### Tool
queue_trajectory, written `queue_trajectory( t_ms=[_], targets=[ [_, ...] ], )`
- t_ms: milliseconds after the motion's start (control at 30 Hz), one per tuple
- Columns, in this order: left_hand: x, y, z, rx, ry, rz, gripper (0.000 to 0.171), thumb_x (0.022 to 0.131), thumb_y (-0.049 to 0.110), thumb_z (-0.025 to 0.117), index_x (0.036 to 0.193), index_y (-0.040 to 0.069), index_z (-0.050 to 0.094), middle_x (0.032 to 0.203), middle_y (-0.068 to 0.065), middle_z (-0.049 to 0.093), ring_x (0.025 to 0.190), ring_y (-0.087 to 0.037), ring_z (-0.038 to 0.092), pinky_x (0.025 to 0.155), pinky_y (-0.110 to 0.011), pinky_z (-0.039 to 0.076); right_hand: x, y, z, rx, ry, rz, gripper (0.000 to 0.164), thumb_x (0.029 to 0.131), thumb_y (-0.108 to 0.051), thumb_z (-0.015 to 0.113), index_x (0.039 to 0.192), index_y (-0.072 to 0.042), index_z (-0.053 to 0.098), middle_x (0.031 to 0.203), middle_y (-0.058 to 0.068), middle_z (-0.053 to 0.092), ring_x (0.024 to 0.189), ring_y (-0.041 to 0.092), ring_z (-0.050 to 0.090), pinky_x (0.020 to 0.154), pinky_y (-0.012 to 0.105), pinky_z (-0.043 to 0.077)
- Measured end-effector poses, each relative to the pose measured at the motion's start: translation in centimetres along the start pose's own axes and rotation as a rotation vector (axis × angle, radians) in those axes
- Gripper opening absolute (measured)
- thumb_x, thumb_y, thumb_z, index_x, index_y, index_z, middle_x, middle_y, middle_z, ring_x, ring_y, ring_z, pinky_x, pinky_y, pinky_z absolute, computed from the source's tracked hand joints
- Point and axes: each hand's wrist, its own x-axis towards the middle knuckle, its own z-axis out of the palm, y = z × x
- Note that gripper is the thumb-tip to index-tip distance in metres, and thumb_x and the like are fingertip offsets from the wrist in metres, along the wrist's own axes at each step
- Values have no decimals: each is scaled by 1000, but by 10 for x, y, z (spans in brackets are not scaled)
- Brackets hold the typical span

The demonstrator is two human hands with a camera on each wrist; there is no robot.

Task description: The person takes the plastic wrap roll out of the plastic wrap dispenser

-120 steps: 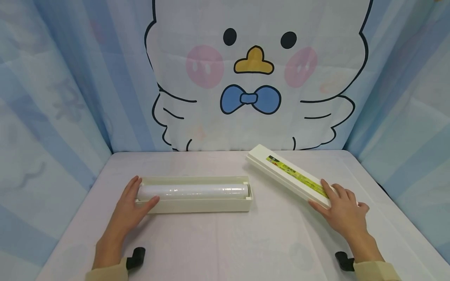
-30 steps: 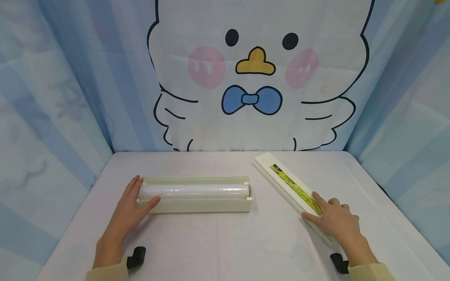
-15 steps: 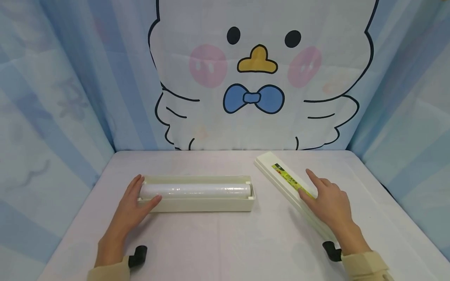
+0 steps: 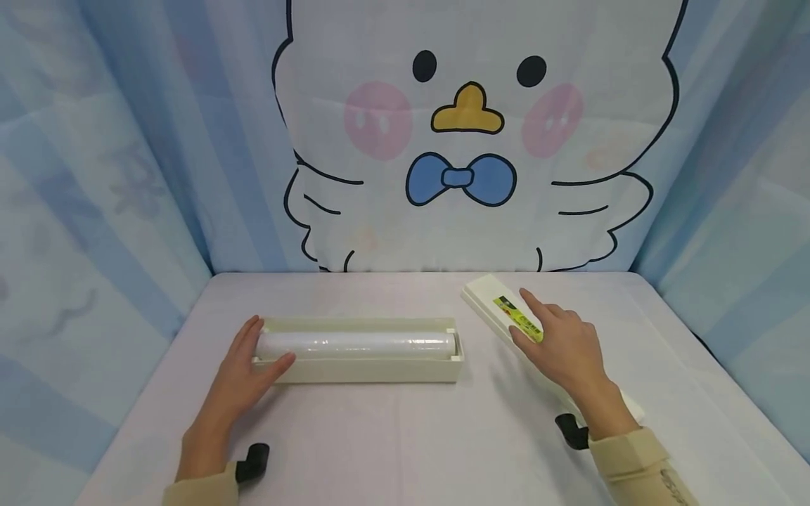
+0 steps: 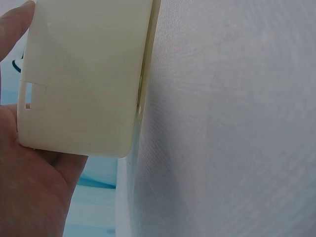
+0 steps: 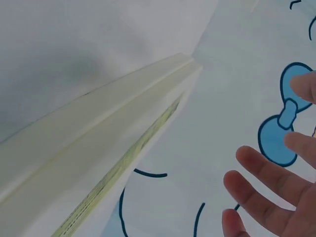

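A long cream plastic box (image 4: 373, 372) stands on the table with a shiny roll of cling film (image 4: 354, 344) lying inside, its top uncovered. My left hand (image 4: 234, 383) grips the box's left end, thumb on the front rim and fingers at the back. The end wall of the box (image 5: 84, 79) fills much of the left wrist view. To the right, a white lid (image 4: 484, 288) with a yellow-green label lies slanted on the table. Over it hovers my right hand (image 4: 566, 344), fingers spread and holding nothing. In the right wrist view the lid (image 6: 113, 118) is apart from the fingers (image 6: 261, 197).
A white cloth covers the table (image 4: 392, 450). Behind it hangs a curtain (image 4: 462, 232) with a cartoon bird, and blue curtains (image 4: 95, 211) close in both sides. Black wrist mounts (image 4: 253, 462) stick out at both cuffs.
My right hand has set the lid down on the table and let go of it, then moved up and left above it. The left hand has kept its place on the box.
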Motion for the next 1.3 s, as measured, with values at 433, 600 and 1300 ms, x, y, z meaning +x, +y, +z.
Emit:
queue_trajectory(
  t_ms=[433,600,1300],
  targets=[
    [-1,2,0,14,-6,-19,100,94,51,66,159,-4,13,165,-24,8,148,-50,12,112,-70,16,10,-19,3,22,22,-51,65,92,-38,66,151,-17,49,133,22,61,111,45,59,85,66,44],
    [-2,2,0,15,-3,-10,99,94,49,67,159,-4,15,165,-24,9,148,-50,13,113,-69,17,12,-25,9,47,58,-97,64,92,-41,68,150,-19,51,133,19,61,114,45,57,89,67,42],
    [-2,3,-1,16,-8,-26,98,95,50,66,159,-4,16,166,-23,8,149,-48,12,114,-68,16,20,-71,30,85,50,-202,67,90,-47,70,150,-22,51,144,11,54,130,38,49,98,65,38]
  ],
)
